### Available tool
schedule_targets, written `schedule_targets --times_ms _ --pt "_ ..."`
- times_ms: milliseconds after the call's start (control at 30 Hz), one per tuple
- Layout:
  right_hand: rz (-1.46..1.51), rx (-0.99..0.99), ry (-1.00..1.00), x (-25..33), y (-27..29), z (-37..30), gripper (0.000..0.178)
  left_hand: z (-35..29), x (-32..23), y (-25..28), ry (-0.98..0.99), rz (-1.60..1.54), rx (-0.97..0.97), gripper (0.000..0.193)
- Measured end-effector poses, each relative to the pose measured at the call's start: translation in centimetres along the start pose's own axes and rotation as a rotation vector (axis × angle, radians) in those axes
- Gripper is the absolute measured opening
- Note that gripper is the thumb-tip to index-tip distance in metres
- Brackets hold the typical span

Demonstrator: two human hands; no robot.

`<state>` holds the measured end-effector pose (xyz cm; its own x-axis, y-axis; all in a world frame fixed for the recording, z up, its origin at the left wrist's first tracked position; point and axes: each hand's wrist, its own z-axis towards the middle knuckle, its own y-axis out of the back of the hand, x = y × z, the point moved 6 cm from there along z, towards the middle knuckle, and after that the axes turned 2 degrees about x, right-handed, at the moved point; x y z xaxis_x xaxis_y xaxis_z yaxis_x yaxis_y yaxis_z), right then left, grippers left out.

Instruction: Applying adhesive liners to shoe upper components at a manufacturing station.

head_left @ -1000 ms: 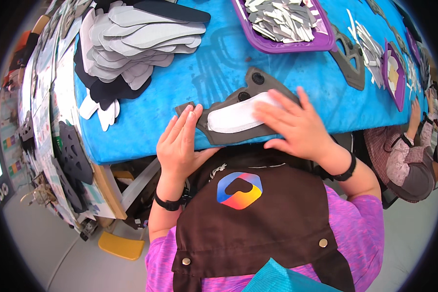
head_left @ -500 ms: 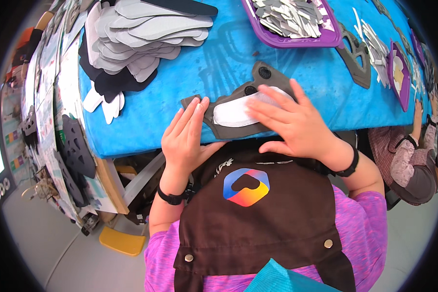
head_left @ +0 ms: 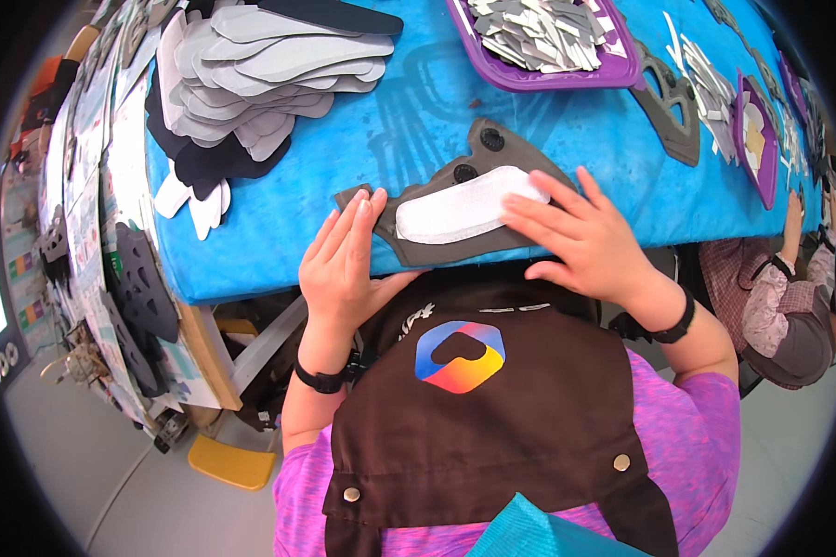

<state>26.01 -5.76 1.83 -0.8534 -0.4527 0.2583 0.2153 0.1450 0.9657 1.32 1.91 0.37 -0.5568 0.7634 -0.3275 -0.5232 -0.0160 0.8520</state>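
Note:
At the near edge of the table lies a grey-brown flat shaped piece with two round black discs on its far side. A white elongated pad with rounded ends rests on top of it. My left hand lies on the left end of the grey-brown piece, fingers straight and thumb apart at the near edge. With fingers stretched out and spread, my right hand touches the right end of the white pad. Part of the piece's right end is hidden under that hand.
A blue-covered table carries a stack of grey and black pads at far left. A purple basket of white strips stands at the back. Another grey-brown piece and a smaller purple tray lie right, near a co-worker's arm.
My right hand has slid rightward along the white pad, uncovering more of its middle. My left hand stays on the left end of the grey-brown piece. The whole view has shifted slightly.

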Motion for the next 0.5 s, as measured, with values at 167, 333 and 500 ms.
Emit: schedule_targets --times_ms 167,333,500 --pt "0.115 0.016 -0.12 -1.7 0.5 -1.6 0.065 0.1 0.1 0.1 0.014 -0.01 -0.025 0.101" --pt "0.066 -0.022 -0.167 -1.3 0.5 0.4 0.072 0.0 0.1 0.3 0.044 -0.029 -0.037 0.09" --pt "0.06 -0.042 -0.037 1.3 0.1 3.1 0.076 0.0 0.1 0.3 0.044 -0.027 -0.031 0.09"
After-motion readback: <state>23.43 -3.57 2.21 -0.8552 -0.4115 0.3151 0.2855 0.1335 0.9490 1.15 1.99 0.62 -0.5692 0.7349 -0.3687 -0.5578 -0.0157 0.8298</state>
